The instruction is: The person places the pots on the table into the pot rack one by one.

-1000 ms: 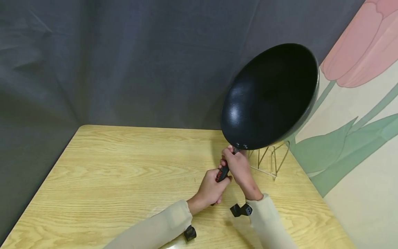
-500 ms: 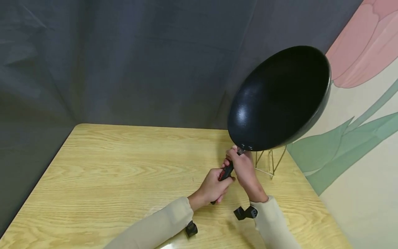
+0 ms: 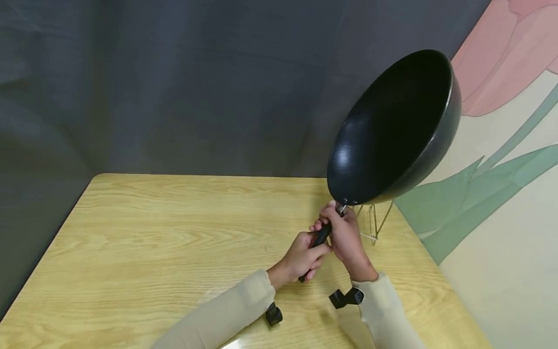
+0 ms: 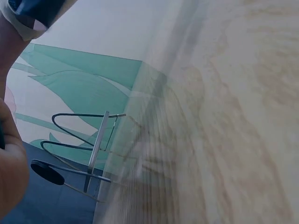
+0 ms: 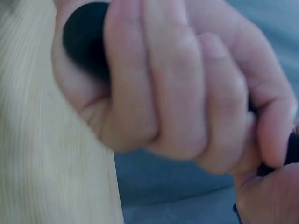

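In the head view a deep black wok [image 3: 388, 131] is held up in the air, tilted, its inside facing left and toward the camera. Its black handle [image 3: 321, 236] with red lettering slants down to the left. My left hand [image 3: 301, 258] grips the lower part of that handle, near the end. Closer to the bowl, my right hand [image 3: 346, 237] has its fingers wrapped round the upper handle. Seen from the right wrist, the left hand's curled fingers [image 5: 175, 88] enclose the dark handle end [image 5: 86, 39], and part of the right hand [image 5: 271, 191] shows below.
A thin wire rack [image 3: 372, 225] stands on the wooden table [image 3: 174, 242] behind the right hand, partly hidden by the wok. The left wrist view shows the rack [image 4: 96, 149] more fully. A dark curtain [image 3: 209, 87] backs the table; a flower-painted wall [image 3: 501, 252] borders its right.
The wok has shifted right and turned, so more of its outer side shows. Both hands keep their grip on the handle. The whole head view has panned slightly right.
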Demonstrator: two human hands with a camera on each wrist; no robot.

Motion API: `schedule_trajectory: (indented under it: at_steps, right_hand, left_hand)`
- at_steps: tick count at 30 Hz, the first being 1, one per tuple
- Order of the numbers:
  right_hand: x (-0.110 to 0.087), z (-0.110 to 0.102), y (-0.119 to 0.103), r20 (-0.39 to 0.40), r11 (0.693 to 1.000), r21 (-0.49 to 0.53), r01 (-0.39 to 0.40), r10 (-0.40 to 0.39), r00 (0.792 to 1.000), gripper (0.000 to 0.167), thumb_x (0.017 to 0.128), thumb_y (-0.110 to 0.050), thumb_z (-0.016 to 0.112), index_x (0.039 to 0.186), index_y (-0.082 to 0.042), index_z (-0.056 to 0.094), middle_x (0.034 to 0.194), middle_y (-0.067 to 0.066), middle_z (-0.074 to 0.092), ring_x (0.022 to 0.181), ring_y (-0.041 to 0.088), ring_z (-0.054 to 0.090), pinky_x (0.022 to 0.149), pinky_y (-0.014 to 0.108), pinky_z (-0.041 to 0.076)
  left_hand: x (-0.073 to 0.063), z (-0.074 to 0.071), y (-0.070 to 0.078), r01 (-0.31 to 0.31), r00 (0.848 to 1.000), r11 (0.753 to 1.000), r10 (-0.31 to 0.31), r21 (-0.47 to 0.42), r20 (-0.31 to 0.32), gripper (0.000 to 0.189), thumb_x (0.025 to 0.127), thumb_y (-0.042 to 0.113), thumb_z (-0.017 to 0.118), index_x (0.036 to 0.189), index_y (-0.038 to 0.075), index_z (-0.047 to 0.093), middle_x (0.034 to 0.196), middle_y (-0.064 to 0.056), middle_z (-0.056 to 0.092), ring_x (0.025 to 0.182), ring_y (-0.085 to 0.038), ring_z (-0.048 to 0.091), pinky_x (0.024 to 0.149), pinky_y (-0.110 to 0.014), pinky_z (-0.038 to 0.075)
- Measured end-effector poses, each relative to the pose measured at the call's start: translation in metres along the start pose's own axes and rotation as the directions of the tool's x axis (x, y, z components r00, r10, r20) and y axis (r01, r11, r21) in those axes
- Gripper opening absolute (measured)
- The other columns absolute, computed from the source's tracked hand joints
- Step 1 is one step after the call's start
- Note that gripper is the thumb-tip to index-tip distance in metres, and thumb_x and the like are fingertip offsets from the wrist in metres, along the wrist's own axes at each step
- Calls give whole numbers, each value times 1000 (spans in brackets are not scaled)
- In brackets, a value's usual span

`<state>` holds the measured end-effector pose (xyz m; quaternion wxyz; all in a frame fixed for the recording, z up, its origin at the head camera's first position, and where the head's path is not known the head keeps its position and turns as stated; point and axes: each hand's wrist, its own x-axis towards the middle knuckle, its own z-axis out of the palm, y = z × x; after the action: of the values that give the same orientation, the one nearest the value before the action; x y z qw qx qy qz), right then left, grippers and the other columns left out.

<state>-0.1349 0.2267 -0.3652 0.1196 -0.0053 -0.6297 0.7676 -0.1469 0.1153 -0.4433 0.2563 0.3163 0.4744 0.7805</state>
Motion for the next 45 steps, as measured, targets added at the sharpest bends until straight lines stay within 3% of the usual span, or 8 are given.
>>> schedule_trajectory:
  at_steps: [5, 12, 20, 29, 39, 45]
  right_hand:
    - [-2, -7, 0, -20, 987, -138, 77, -80, 997, 21, 97, 6, 51, 81, -4, 42, 62, 7, 51, 53, 16, 60, 57, 30, 59]
    - [-5, -24, -9, -39, 956, -283, 84, -99, 994, 21, 101, -2, 53, 83, -3, 42, 64, 6, 53, 54, 16, 60, 57, 30, 58]
    - [-5, -38, -16, 33, 922, -364, 129, -125, 992, 20, 105, -4, 51, 87, 2, 44, 69, 8, 51, 58, 18, 60, 61, 36, 61]
    - [-6, -50, -33, -10, 847, -523, 98, -121, 993, 23, 105, -14, 54, 90, 3, 48, 69, 8, 55, 58, 16, 63, 59, 30, 59]
    - [-8, -61, -39, -82, 768, -640, 35, -114, 990, 25, 101, -12, 53, 81, 3, 53, 62, 12, 60, 52, 23, 64, 48, 29, 53]
    - [-9, -66, -40, -92, 694, -720, 30, -137, 986, 25, 98, -12, 54, 77, 0, 54, 61, 8, 57, 50, 20, 60, 43, 27, 43]
  left_hand:
    - [4, 6, -1, 17, 999, 998, -15, -64, 28, 21, 96, 7, 53, 75, 7, 48, 48, 4, 37, 28, -8, 39, 28, -24, 33]
    - [13, 17, -1, 53, 996, 995, -47, -84, 74, 27, 95, 9, 53, 70, 8, 44, 48, 5, 36, 29, -7, 38, 28, -25, 31]
    - [20, 28, -5, 79, 994, 985, -67, -156, 84, 33, 95, 7, 52, 64, 9, 41, 47, 5, 36, 28, -7, 38, 27, -24, 31]
    - [34, 47, -9, 121, 989, 962, -94, -247, 118, 30, 95, 7, 51, 66, 11, 43, 46, 7, 36, 28, -6, 37, 28, -22, 31]
    - [42, 64, -19, 172, 976, 912, -105, -373, 193, 25, 96, 6, 48, 72, 11, 48, 46, 8, 35, 29, -4, 39, 28, -20, 30]
    - [45, 66, -23, 198, 970, 903, -126, -381, 206, 25, 97, 7, 48, 72, 12, 49, 45, 8, 34, 28, -4, 39, 28, -21, 30]
